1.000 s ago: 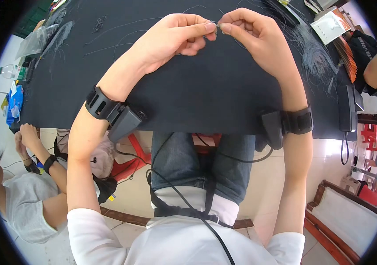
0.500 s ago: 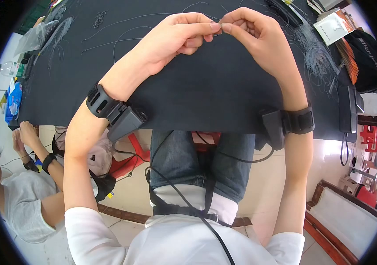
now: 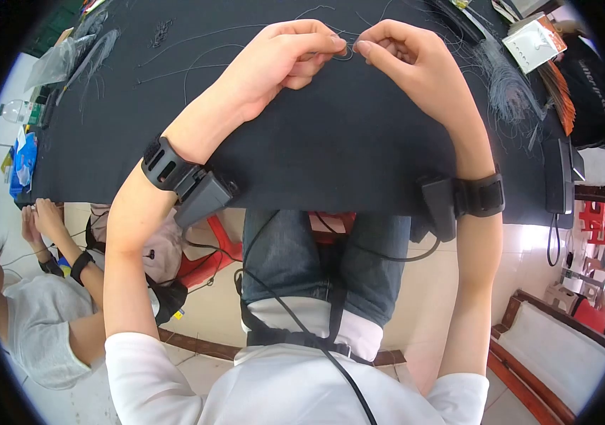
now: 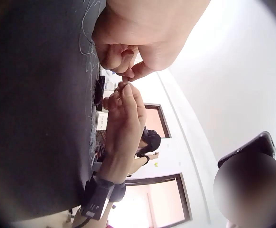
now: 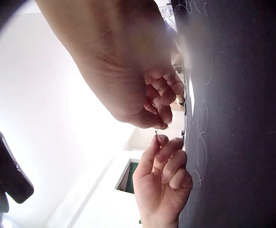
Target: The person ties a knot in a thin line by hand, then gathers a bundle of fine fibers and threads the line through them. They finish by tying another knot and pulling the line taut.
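Observation:
Over the far part of the black-covered table, my left hand (image 3: 277, 67) pinches a small dark piece (image 5: 156, 133) between thumb and index finger. It pokes up thinly from the fingertips in the right wrist view; its exact kind cannot be told. Facing it, my right hand (image 3: 419, 71) pinches thin clear line between thumb and forefinger, the other fingers curled in. A narrow gap parts the two sets of fingertips in the head view. A small loop of the thin line (image 3: 345, 58) hangs beside the left fingertips. More strands run off behind the left hand.
Loose lines (image 3: 196, 69) and a small dark pile (image 3: 161, 32) lie left on the tabletop (image 3: 316, 142). At right are a tangled bundle of line (image 3: 508, 92), a white card (image 3: 534, 44) and a black box (image 3: 557, 173). Another person (image 3: 51, 319) sits at left.
Half a second ago the fingertips of both hands met; now they have drawn slightly apart. The left hand has shifted a little left, and the line loop shows between them.

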`<act>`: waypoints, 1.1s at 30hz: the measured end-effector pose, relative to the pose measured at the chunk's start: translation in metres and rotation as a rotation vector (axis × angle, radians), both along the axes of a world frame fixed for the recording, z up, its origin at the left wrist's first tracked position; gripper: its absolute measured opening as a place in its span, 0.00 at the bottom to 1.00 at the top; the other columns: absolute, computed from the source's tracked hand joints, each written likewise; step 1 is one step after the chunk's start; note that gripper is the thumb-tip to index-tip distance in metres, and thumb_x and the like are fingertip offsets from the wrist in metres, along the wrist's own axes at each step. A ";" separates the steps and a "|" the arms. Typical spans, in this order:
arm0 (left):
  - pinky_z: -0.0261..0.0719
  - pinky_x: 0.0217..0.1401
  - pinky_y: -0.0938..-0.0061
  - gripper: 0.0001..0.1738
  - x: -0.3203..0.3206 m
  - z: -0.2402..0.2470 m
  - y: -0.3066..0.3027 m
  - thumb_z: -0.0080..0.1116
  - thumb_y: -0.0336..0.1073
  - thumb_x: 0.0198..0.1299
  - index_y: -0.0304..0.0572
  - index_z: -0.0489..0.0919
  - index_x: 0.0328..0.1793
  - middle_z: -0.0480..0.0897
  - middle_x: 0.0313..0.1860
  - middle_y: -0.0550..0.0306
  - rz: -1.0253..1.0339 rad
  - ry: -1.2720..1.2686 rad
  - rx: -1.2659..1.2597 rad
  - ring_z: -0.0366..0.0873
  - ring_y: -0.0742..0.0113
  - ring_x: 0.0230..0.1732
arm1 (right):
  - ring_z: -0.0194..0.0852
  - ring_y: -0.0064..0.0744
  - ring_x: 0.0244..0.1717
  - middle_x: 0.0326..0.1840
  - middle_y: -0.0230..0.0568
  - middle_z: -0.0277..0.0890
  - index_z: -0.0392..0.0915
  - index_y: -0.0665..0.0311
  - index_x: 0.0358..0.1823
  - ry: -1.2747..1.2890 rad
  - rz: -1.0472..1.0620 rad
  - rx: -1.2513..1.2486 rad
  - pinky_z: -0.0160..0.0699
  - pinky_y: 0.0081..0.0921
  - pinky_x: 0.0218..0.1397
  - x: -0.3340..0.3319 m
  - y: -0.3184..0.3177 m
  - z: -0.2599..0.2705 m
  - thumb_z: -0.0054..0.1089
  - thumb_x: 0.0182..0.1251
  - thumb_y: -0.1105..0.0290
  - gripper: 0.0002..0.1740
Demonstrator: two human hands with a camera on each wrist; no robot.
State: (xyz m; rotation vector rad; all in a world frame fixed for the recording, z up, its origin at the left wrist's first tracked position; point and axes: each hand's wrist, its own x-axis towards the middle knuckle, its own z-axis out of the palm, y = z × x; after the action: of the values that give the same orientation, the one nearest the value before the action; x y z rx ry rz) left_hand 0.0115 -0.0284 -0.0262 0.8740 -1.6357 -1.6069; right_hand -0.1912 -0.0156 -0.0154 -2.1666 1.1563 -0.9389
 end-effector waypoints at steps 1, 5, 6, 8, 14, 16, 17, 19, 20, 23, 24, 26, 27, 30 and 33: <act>0.45 0.18 0.86 0.11 -0.001 0.000 0.001 0.52 0.43 0.61 0.45 0.78 0.35 0.63 0.19 0.74 0.012 -0.004 -0.003 0.50 0.87 0.16 | 0.61 0.11 0.24 0.23 0.26 0.69 0.76 0.69 0.35 0.009 0.002 -0.019 0.60 0.11 0.27 0.000 0.000 0.000 0.57 0.62 0.69 0.09; 0.44 0.18 0.86 0.11 -0.001 -0.002 0.001 0.53 0.43 0.61 0.44 0.78 0.36 0.62 0.18 0.75 0.020 0.016 -0.026 0.50 0.86 0.16 | 0.59 0.10 0.23 0.22 0.26 0.68 0.76 0.69 0.34 0.023 -0.002 -0.041 0.58 0.11 0.26 0.001 0.001 0.000 0.57 0.61 0.69 0.08; 0.44 0.18 0.86 0.11 -0.001 -0.002 0.001 0.53 0.43 0.61 0.44 0.78 0.36 0.62 0.18 0.75 0.026 0.011 -0.031 0.50 0.86 0.16 | 0.60 0.10 0.23 0.22 0.26 0.68 0.76 0.69 0.34 0.022 -0.008 -0.035 0.59 0.11 0.26 0.002 0.002 0.001 0.57 0.61 0.69 0.08; 0.44 0.18 0.86 0.12 0.000 -0.003 0.001 0.53 0.43 0.61 0.44 0.78 0.36 0.62 0.18 0.75 0.036 0.001 -0.042 0.50 0.86 0.16 | 0.60 0.10 0.23 0.22 0.26 0.68 0.76 0.69 0.34 0.012 -0.007 -0.048 0.59 0.11 0.26 0.001 0.001 0.000 0.57 0.61 0.69 0.08; 0.45 0.18 0.87 0.11 0.000 -0.001 0.002 0.52 0.42 0.61 0.44 0.78 0.37 0.63 0.19 0.75 0.055 0.053 -0.033 0.51 0.87 0.15 | 0.66 0.13 0.28 0.28 0.29 0.73 0.76 0.68 0.36 -0.017 -0.073 -0.022 0.65 0.12 0.32 -0.006 -0.003 -0.003 0.55 0.62 0.69 0.09; 0.46 0.17 0.87 0.10 0.001 0.001 0.001 0.52 0.42 0.62 0.44 0.78 0.38 0.65 0.20 0.74 0.039 0.109 -0.012 0.52 0.87 0.16 | 0.71 0.17 0.31 0.31 0.33 0.76 0.76 0.69 0.41 -0.130 -0.081 0.039 0.69 0.14 0.34 -0.004 -0.005 -0.005 0.55 0.62 0.69 0.11; 0.47 0.17 0.88 0.10 0.002 0.002 0.000 0.51 0.41 0.62 0.44 0.77 0.39 0.65 0.21 0.74 0.031 0.138 -0.004 0.52 0.87 0.16 | 0.74 0.20 0.33 0.33 0.37 0.78 0.75 0.69 0.44 -0.209 -0.074 0.089 0.71 0.16 0.34 -0.002 -0.003 -0.005 0.56 0.61 0.68 0.14; 0.48 0.17 0.88 0.10 -0.001 0.002 0.000 0.51 0.41 0.63 0.44 0.76 0.40 0.66 0.23 0.73 -0.006 0.266 0.057 0.53 0.88 0.16 | 0.75 0.32 0.47 0.49 0.46 0.75 0.68 0.72 0.55 -0.309 0.015 0.217 0.76 0.23 0.46 0.004 0.001 -0.004 0.55 0.62 0.66 0.22; 0.49 0.17 0.88 0.09 -0.001 0.003 0.000 0.51 0.40 0.63 0.44 0.76 0.41 0.67 0.24 0.73 -0.027 0.331 0.087 0.53 0.88 0.17 | 0.71 0.35 0.54 0.53 0.49 0.72 0.62 0.71 0.60 -0.397 0.108 0.326 0.71 0.28 0.55 0.009 0.005 -0.003 0.56 0.62 0.67 0.27; 0.55 0.18 0.90 0.10 -0.004 0.008 0.005 0.50 0.40 0.64 0.43 0.74 0.41 0.68 0.26 0.72 -0.076 0.387 0.105 0.57 0.88 0.18 | 0.67 0.34 0.58 0.53 0.46 0.71 0.58 0.69 0.62 -0.577 0.336 0.470 0.64 0.28 0.62 0.029 0.015 -0.008 0.57 0.62 0.69 0.29; 0.57 0.19 0.90 0.10 -0.005 0.009 0.006 0.50 0.40 0.64 0.42 0.74 0.41 0.68 0.26 0.72 -0.076 0.403 0.104 0.57 0.88 0.18 | 0.68 0.30 0.55 0.51 0.43 0.72 0.62 0.69 0.58 -0.591 0.374 0.533 0.66 0.27 0.59 0.033 0.018 -0.005 0.56 0.63 0.67 0.25; 0.61 0.20 0.91 0.10 -0.003 0.010 0.004 0.49 0.40 0.64 0.41 0.73 0.41 0.68 0.26 0.71 -0.093 0.411 0.118 0.59 0.88 0.18 | 0.71 0.26 0.48 0.47 0.42 0.73 0.66 0.69 0.55 -0.574 0.406 0.599 0.70 0.25 0.52 0.038 0.019 -0.009 0.56 0.64 0.65 0.22; 0.61 0.20 0.91 0.10 -0.004 0.010 0.006 0.49 0.40 0.64 0.41 0.73 0.41 0.68 0.26 0.71 -0.082 0.432 0.134 0.59 0.88 0.18 | 0.72 0.24 0.44 0.44 0.40 0.74 0.67 0.68 0.54 -0.541 0.392 0.639 0.71 0.23 0.48 0.038 0.019 -0.007 0.56 0.64 0.64 0.21; 0.59 0.19 0.91 0.11 -0.003 0.010 0.004 0.49 0.40 0.64 0.40 0.73 0.42 0.68 0.26 0.70 -0.046 0.446 0.144 0.59 0.88 0.18 | 0.71 0.19 0.33 0.34 0.36 0.74 0.70 0.67 0.50 -0.475 0.358 0.729 0.71 0.17 0.37 0.038 0.019 -0.001 0.55 0.65 0.61 0.19; 0.57 0.19 0.90 0.11 -0.002 0.011 0.004 0.50 0.40 0.64 0.39 0.73 0.43 0.68 0.26 0.70 -0.011 0.442 0.142 0.57 0.87 0.18 | 0.66 0.15 0.24 0.26 0.31 0.71 0.73 0.67 0.47 -0.453 0.340 0.741 0.65 0.13 0.28 0.037 0.018 -0.005 0.53 0.65 0.60 0.18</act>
State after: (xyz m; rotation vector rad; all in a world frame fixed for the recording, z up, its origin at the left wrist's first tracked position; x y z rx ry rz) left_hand 0.0100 -0.0248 -0.0149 0.5259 -1.2315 -1.7879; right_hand -0.1539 0.0027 -0.0206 -1.3931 0.7183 -0.6542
